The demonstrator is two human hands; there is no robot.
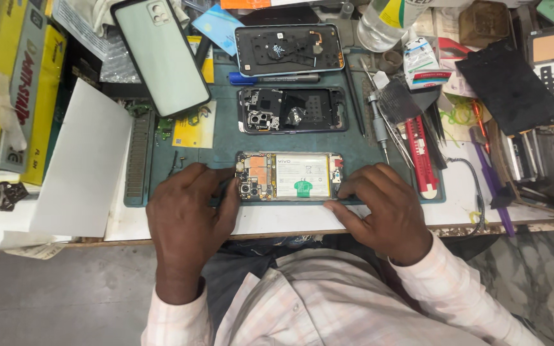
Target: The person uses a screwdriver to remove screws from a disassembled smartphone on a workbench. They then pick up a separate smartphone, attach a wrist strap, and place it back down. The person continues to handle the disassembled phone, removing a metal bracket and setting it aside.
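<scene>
Bracing an opened phone (288,176) at both ends, the person keeps it flat on the green mat (354,144). The left hand (187,224) sits at its camera end, fingers (216,182) curled and pressed close together against the frame; the right hand (379,208) is at the other end, fingers (352,188) bunched on the lower corner. Whether either hand pinches a small part cannot be told. The step would go best with light, even pressure on the frame only, keeping fingertips off the exposed board and white battery, and with the phone held level so nothing slides.

Beyond the phone, farther from the person, lie a dark inner frame (292,110) and a back shell (288,49). Left of these, a pale rear cover (160,54) leans. Right of the phone are a red-handled tool (421,154) and a screwdriver (379,125). The surface (290,221) is crowded, its pale front edge worn; yellow boxes (17,83) stand far left.
</scene>
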